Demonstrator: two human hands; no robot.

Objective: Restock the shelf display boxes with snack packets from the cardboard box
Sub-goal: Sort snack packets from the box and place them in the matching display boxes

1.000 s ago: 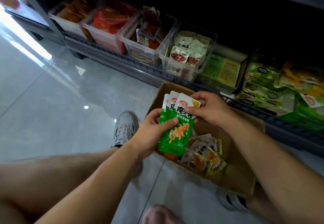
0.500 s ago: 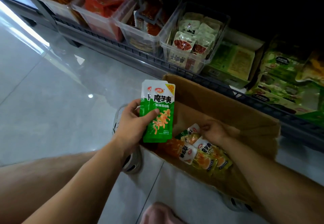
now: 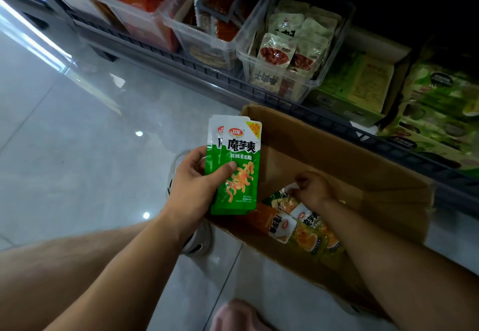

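Green packets (image 3: 234,167) stand upright in a small fanned stack, gripped by our left hand (image 3: 193,188) with the thumb across the front, just left of the cardboard box (image 3: 337,154). Our right hand (image 3: 315,189) is down inside the box, fingers curled, pinching at the loose packets (image 3: 298,227) — yellow and orange — on its floor. Beyond, clear bins (image 3: 293,45) of snacks line the shelf.

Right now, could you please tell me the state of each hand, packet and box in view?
Brown cardboard box, open, on the floor, holding loose orange, yellow and white snack packets.
Left hand, grips upright green plastic snack packets.
Right hand, inside that box, fingers curled on one loose packet.
Clear plastic bin, on the shelf, stocked with beige packets.
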